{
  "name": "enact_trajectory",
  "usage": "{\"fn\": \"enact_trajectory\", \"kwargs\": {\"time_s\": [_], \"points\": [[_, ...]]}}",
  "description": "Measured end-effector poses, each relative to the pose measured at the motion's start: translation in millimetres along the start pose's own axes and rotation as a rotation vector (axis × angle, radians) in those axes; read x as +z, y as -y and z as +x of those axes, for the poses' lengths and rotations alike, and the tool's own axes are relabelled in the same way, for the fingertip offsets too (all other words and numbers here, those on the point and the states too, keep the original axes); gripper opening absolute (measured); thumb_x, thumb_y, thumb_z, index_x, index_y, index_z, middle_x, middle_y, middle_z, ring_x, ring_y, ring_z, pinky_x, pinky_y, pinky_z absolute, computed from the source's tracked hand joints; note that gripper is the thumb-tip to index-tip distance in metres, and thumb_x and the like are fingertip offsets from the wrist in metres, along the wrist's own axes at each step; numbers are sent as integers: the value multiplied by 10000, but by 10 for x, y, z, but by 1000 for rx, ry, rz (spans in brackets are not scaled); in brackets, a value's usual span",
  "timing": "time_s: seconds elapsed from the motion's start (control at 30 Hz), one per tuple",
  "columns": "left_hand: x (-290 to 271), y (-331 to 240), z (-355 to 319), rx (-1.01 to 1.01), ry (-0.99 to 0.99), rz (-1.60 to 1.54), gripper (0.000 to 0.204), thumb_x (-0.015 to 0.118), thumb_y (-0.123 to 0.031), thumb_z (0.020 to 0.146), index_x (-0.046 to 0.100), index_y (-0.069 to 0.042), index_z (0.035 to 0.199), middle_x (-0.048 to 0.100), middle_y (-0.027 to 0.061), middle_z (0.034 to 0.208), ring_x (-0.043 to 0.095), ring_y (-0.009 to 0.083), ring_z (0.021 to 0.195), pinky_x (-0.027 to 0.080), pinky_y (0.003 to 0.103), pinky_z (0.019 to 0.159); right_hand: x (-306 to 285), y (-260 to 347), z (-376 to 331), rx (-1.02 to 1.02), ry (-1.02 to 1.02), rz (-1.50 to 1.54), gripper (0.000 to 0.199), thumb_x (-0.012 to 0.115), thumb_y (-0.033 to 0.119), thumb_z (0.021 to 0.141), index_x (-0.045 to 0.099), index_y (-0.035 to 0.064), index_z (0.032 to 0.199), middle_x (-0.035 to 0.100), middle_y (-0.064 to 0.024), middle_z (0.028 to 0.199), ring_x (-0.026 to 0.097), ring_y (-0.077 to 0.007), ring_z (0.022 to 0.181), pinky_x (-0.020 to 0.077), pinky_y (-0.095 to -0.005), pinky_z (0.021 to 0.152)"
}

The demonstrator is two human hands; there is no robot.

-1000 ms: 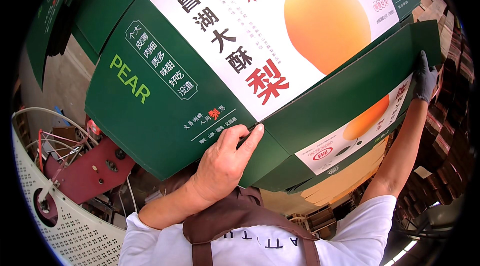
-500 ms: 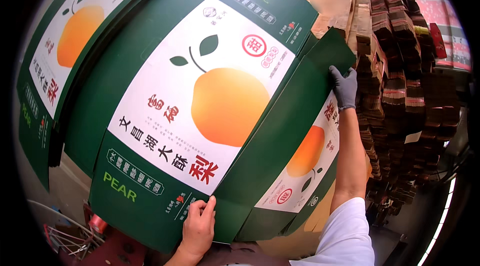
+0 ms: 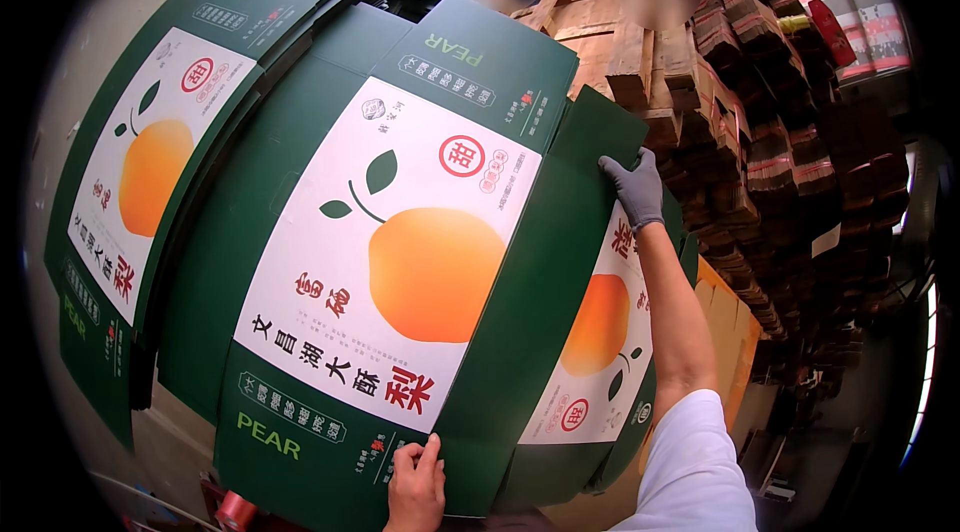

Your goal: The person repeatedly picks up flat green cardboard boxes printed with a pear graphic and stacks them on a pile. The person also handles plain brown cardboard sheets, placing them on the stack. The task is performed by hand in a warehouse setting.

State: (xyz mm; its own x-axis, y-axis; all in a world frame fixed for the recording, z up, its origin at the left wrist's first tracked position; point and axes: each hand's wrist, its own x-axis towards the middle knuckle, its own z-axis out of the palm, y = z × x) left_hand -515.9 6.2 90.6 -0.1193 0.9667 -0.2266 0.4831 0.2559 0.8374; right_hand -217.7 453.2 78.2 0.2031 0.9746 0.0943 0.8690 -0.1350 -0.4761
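A large flat carton blank [image 3: 340, 162] fills the middle of the head view, green with a white panel, a yellow pear and leaves. My left hand [image 3: 416, 488], bare, is at its near edge; the fingers are bent together against the card by the panel's lower corner, and the thumb is hidden. On the far right, my right hand [image 3: 638, 190] in a grey glove grips the blank's narrow green side flap, with the thumb along the face and some fingers out of sight. A second printed pear panel [image 3: 600, 332] slopes down beside my right forearm.
To the left lies a stack of similar green cartons [image 3: 150, 172]. Wooden pallets [image 3: 630, 62] and tall bundles of brown cardboard [image 3: 790, 162] stand at the far right. A red roll [image 3: 236, 510] sits below the near left corner. A blurred person is at the back.
The whole view has shifted, so more of the left stack and the far background shows. Both hands keep their places on the blank, which appears lower in the picture.
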Motion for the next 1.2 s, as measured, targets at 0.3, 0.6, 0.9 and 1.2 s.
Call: {"fn": "enact_trajectory", "kwargs": {"time_s": [0.3,0.6,0.9,1.2], "points": [[4,-3,-6,-6,3,-21,416,620,-65,925,579,-75,1340,535,185,1104,593,369,959,510,436,792,62,-10,-1,0,14,19,739,791,440,758,496,8,1281,684,-212,1115,667,-347,1028,503,-401,909],[-62,-39,28,44,31,105,402,631,-73,922,592,-70,1323,555,170,1073,594,353,961,509,430,799,9,155,-54,43,34,-26,747,774,455,743,493,30,1289,687,-203,1121,666,-354,1034,507,-407,905],[-391,-207,1057,420,291,426,287,729,-138,807,646,-60,1070,578,76,938,596,274,887,504,386,772,5,203,-58,51,30,-68,756,760,465,743,471,51,1306,690,-202,1132,668,-376,1037,508,-422,910],[249,-482,2601,817,211,554,470,628,-182,930,527,23,1340,483,152,1443,467,293,1312,380,400,1106,-45,294,-118,62,28,-74,737,758,448,746,465,55,1297,694,-200,1122,671,-378,1031,511,-425,907]]}}
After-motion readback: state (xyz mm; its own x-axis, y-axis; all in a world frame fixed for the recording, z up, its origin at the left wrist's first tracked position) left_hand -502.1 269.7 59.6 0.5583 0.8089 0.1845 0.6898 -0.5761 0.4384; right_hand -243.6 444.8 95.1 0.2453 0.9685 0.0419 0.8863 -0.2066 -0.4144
